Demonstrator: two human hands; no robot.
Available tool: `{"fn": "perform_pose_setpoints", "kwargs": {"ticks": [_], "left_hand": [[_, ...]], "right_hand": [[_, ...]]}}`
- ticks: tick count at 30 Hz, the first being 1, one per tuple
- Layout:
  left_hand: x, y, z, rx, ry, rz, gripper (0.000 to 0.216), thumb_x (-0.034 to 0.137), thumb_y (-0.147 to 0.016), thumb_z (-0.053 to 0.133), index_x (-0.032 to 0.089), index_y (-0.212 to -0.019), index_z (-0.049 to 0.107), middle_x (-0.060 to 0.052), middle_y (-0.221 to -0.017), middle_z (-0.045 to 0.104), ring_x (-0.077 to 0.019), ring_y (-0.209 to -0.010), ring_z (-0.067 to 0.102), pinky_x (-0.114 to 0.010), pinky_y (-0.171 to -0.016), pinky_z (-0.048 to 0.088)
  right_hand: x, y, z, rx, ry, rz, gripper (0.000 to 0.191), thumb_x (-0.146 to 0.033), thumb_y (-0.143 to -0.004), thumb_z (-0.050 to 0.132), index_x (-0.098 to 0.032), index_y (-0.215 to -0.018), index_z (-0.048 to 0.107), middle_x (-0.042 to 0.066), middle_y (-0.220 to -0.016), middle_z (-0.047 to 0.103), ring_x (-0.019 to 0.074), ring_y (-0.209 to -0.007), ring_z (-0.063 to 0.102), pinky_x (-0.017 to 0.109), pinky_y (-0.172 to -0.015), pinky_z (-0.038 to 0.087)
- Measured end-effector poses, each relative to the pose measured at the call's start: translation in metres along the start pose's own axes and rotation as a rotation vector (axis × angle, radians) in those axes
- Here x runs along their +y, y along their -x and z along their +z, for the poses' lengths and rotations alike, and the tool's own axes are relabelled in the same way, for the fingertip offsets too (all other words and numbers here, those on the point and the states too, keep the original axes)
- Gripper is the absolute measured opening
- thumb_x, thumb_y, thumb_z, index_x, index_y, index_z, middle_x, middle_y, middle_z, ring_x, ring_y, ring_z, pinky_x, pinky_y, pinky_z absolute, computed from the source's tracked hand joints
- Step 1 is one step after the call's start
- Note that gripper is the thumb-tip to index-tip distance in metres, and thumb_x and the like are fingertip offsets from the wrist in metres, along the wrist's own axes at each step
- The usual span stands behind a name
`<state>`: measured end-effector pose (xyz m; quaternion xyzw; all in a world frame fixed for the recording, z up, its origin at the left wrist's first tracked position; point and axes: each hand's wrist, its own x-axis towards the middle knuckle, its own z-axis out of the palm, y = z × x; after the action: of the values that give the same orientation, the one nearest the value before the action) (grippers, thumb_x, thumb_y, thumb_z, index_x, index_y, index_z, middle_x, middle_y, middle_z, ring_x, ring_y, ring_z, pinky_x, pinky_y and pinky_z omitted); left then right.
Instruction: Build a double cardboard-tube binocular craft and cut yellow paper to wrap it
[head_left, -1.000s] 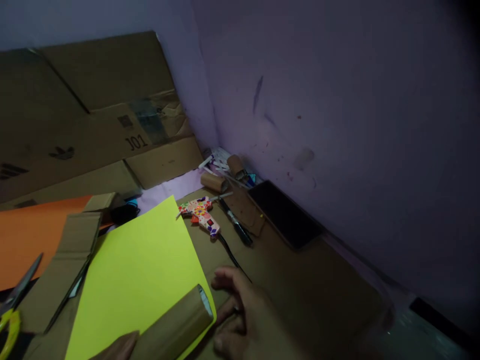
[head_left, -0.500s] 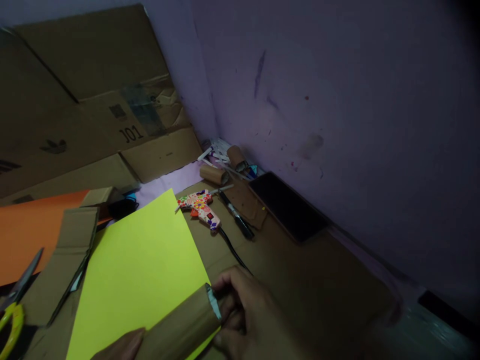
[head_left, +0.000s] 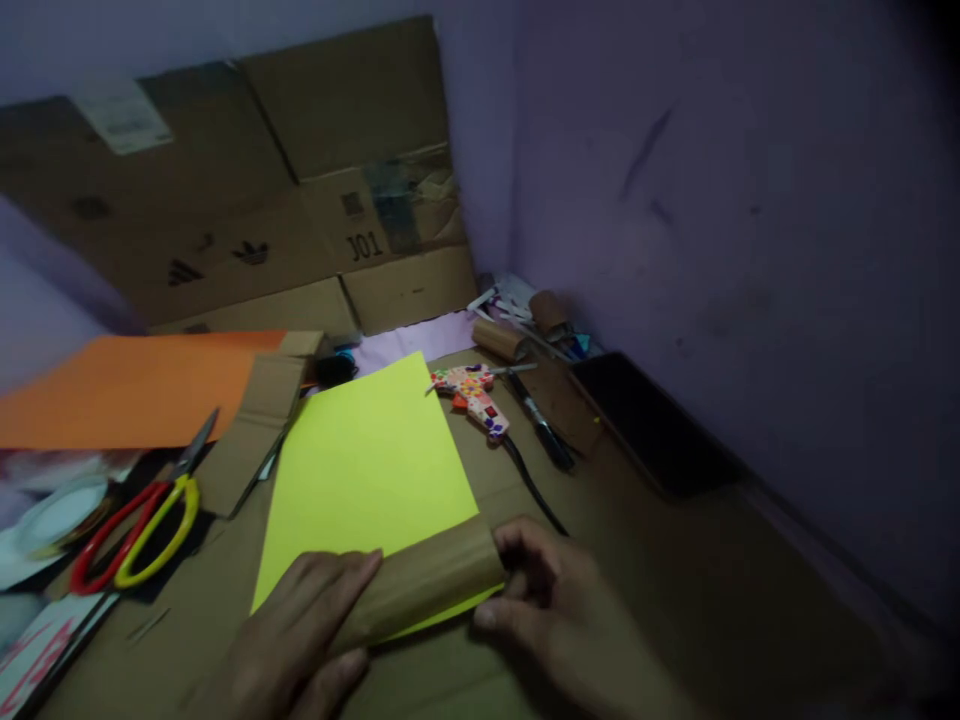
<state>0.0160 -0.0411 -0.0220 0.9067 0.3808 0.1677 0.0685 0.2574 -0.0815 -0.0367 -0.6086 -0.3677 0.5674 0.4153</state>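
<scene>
A brown cardboard tube lies along the near edge of a yellow sheet of paper. My left hand rests over the tube's left end, fingers on top and thumb at the near side. At the other end, my right hand has its fingers curled against the tube's rim, with the thumb by the paper's near right corner. A strip of yellow paper shows on the near side of the tube. Just past the paper's far right edge lies a flower-patterned glue gun.
Red-and-yellow scissors, a cardboard strip and an orange sheet lie left. A black marker and dark tablet-like slab lie right. Two short tubes sit behind, near the wall. A flattened box leans at the back.
The view has swung left, bringing the whole scissors into sight. My left hand now shows more fully over the tube, which lies flatter along the paper's near edge.
</scene>
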Motion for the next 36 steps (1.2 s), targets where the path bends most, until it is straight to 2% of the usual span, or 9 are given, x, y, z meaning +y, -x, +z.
{"fn": "perform_pose_setpoints", "kwargs": {"ticks": [5, 11, 13, 17, 22, 25, 28, 30, 36], "left_hand": [[0.007, -0.008, -0.013, -0.154, 0.052, -0.112, 0.047, 0.026, -0.087, 0.048, 0.036, -0.132, 0.042, -0.001, -0.127, 0.055, -0.0201, -0.112, 0.056, -0.025, -0.088, 0.050], [0.012, -0.023, -0.028, -0.352, 0.295, -0.279, 0.042, 0.024, -0.085, 0.048, 0.030, -0.127, 0.050, -0.003, -0.115, 0.055, -0.0200, -0.101, 0.056, -0.033, -0.089, 0.047], [0.013, -0.025, -0.032, -0.368, 0.324, -0.298, 0.042, 0.024, -0.084, 0.050, 0.030, -0.126, 0.051, -0.003, -0.110, 0.056, -0.0201, -0.097, 0.056, -0.035, -0.087, 0.046], [0.013, -0.028, -0.033, -0.364, 0.293, -0.273, 0.045, 0.021, -0.081, 0.053, 0.031, -0.124, 0.052, -0.002, -0.105, 0.057, -0.0221, -0.096, 0.055, -0.038, -0.086, 0.045], [0.006, -0.020, -0.035, -0.312, 0.203, -0.209, 0.054, 0.023, -0.076, 0.060, 0.027, -0.129, 0.049, -0.007, -0.115, 0.057, -0.0268, -0.104, 0.052, -0.044, -0.091, 0.044], [0.007, -0.006, -0.039, -0.163, 0.129, -0.155, 0.060, 0.017, -0.073, 0.061, 0.024, -0.130, 0.044, -0.008, -0.127, 0.051, -0.0282, -0.114, 0.046, -0.045, -0.097, 0.040], [0.016, 0.006, -0.040, 0.054, 0.029, -0.083, 0.051, 0.011, -0.079, 0.052, 0.022, -0.128, 0.041, -0.010, -0.126, 0.050, -0.0265, -0.117, 0.044, -0.044, -0.097, 0.039], [0.023, 0.008, -0.036, 0.119, -0.020, -0.021, 0.049, 0.008, -0.079, 0.048, 0.020, -0.126, 0.040, -0.011, -0.125, 0.051, -0.0268, -0.116, 0.044, -0.045, -0.097, 0.038], [0.026, -0.009, -0.020, -0.098, 0.013, -0.036, 0.054, 0.005, -0.071, 0.052, 0.017, -0.123, 0.045, -0.011, -0.129, 0.051, -0.0292, -0.113, 0.045, -0.050, -0.096, 0.038]], "right_hand": [[-0.002, -0.002, 0.010, 0.037, -0.272, -0.048, 0.045, -0.015, -0.053, 0.068, -0.021, -0.092, 0.047, -0.003, -0.074, 0.064, 0.0090, -0.049, 0.049, 0.022, -0.047, 0.043], [0.003, -0.005, 0.018, 0.048, -0.175, -0.147, 0.078, -0.022, -0.055, 0.074, -0.021, -0.125, 0.040, 0.003, -0.085, 0.069, 0.0147, -0.058, 0.057, 0.024, -0.047, 0.046], [0.004, -0.007, 0.020, 0.070, -0.116, -0.182, 0.072, -0.024, -0.055, 0.075, -0.020, -0.122, 0.048, 0.005, -0.090, 0.067, 0.0155, -0.061, 0.059, 0.024, -0.047, 0.047], [0.002, -0.010, 0.023, 0.044, -0.056, -0.144, 0.046, -0.031, -0.064, 0.071, -0.018, -0.106, 0.059, 0.002, -0.083, 0.062, 0.0092, -0.047, 0.050, 0.022, -0.038, 0.044], [-0.003, -0.013, 0.023, 0.038, -0.040, -0.129, 0.046, -0.034, -0.063, 0.073, -0.017, -0.103, 0.059, -0.002, -0.070, 0.059, 0.0063, -0.039, 0.043, 0.019, -0.032, 0.038], [-0.002, -0.016, 0.022, 0.057, -0.011, -0.136, 0.045, -0.033, -0.062, 0.073, -0.016, -0.102, 0.060, -0.003, -0.065, 0.057, 0.0073, -0.040, 0.043, 0.019, -0.033, 0.037], [0.001, -0.018, 0.021, 0.085, 0.013, -0.161, 0.044, -0.032, -0.062, 0.074, -0.016, -0.101, 0.062, -0.001, -0.068, 0.060, 0.0080, -0.042, 0.044, 0.019, -0.034, 0.035], [0.001, -0.018, 0.021, 0.088, 0.022, -0.178, 0.044, -0.033, -0.061, 0.074, -0.015, -0.100, 0.063, 0.000, -0.068, 0.061, 0.0082, -0.042, 0.045, 0.020, -0.035, 0.034], [-0.005, -0.016, 0.022, 0.042, -0.006, -0.126, 0.047, -0.036, -0.060, 0.075, -0.015, -0.100, 0.061, -0.001, -0.070, 0.061, 0.0064, -0.039, 0.044, 0.019, -0.033, 0.037]]}}
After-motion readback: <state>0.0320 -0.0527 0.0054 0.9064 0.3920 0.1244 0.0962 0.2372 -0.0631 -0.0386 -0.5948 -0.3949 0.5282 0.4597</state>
